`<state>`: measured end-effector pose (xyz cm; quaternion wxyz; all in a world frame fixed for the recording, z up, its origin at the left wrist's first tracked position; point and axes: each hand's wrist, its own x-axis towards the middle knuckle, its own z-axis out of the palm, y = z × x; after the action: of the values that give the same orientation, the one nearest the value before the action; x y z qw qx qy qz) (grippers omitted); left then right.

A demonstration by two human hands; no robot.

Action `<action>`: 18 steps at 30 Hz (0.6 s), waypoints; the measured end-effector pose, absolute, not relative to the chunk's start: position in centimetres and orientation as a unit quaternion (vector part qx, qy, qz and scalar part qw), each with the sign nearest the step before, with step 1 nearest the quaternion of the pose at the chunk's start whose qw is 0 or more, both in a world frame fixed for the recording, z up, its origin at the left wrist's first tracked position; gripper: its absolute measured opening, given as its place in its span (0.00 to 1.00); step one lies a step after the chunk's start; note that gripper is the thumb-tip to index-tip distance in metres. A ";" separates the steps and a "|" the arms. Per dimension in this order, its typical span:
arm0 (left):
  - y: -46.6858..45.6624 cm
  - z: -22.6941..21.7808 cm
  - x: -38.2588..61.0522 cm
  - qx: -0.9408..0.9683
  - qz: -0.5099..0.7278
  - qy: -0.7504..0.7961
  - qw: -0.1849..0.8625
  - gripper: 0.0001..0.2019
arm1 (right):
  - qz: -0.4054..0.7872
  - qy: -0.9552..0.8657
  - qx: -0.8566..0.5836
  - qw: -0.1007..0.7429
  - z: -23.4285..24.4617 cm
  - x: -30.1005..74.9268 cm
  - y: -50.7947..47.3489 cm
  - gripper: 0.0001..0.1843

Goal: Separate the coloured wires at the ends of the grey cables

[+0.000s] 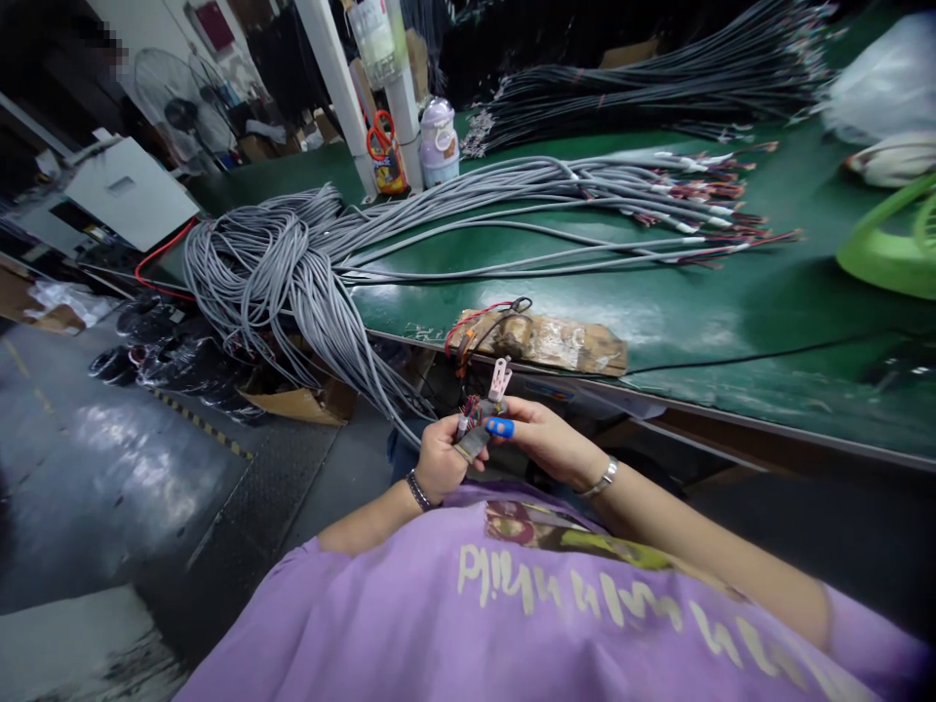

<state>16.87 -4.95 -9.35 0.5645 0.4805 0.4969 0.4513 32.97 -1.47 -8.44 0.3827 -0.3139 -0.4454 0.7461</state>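
Observation:
Low in front of my body, at the bench edge, both hands meet over a small bundle of thin coloured wires [472, 409]. My left hand [439, 463] is closed around the stripped cable end and a grey flat connector [472, 445]. From the right, my right hand [545, 439] pinches at the connector and the wires, a blue cover [500, 427] on one finger. A pale pink clothes peg [500, 378] stands up just above the fingertips. Exactly which wires each finger touches is too small to tell.
Grey cables [292, 253] lie heaped across the green bench [731, 341] and hang over its edge at left. A worn wooden block [556, 341] with red and black leads sits at the edge. Behind are scissors [381, 136], black cables [643, 97] and a green basket [888, 244].

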 end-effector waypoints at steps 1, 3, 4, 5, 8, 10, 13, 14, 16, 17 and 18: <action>-5.0 -9.3 16.9 0.483 0.448 0.499 0.563 0.21 | 0.732 -0.451 -0.329 0.390 -8.4 32.9 -1.5 0.18; -5.0 -9.3 16.9 0.489 0.441 0.502 0.561 0.20 | 0.712 -0.456 -0.355 0.398 -8.3 32.8 -1.5 0.17; -5.0 -9.2 16.9 0.492 0.437 0.504 0.560 0.20 | 0.706 -0.459 -0.363 0.399 -8.2 32.8 -1.5 0.18; -5.0 -9.2 16.9 0.495 0.433 0.504 0.560 0.20 | 0.701 -0.464 -0.369 0.397 -8.2 32.7 -1.5 0.18; -4.9 -9.4 16.9 0.504 0.431 0.500 0.556 0.19 | 0.680 -0.485 -0.386 0.391 -8.0 32.7 -1.6 0.21; -4.9 -9.6 16.8 0.508 0.436 0.497 0.552 0.20 | 0.670 -0.492 -0.395 0.392 -8.0 32.6 -1.7 0.22; -5.0 -9.9 16.8 0.502 0.448 0.497 0.548 0.22 | 0.668 -0.478 -0.402 0.404 -8.2 32.4 -1.7 0.22; -5.0 -9.9 16.8 0.500 0.452 0.498 0.546 0.23 | 0.668 -0.471 -0.405 0.409 -8.3 32.3 -1.8 0.22; -5.0 -10.0 16.8 0.498 0.459 0.498 0.542 0.23 | 0.667 -0.462 -0.412 0.414 -8.5 32.2 -1.7 0.22; -5.0 -10.0 16.9 0.499 0.461 0.497 0.539 0.23 | 0.666 -0.462 -0.414 0.415 -8.6 32.2 -1.7 0.21; -5.1 -10.0 16.9 0.500 0.463 0.497 0.537 0.23 | 0.665 -0.462 -0.414 0.416 -8.7 32.2 -1.7 0.21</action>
<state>16.89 -5.06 -9.98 0.5370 0.4999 0.4970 0.4634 32.20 -1.70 -8.66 0.4160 -0.4143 -0.4621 0.6647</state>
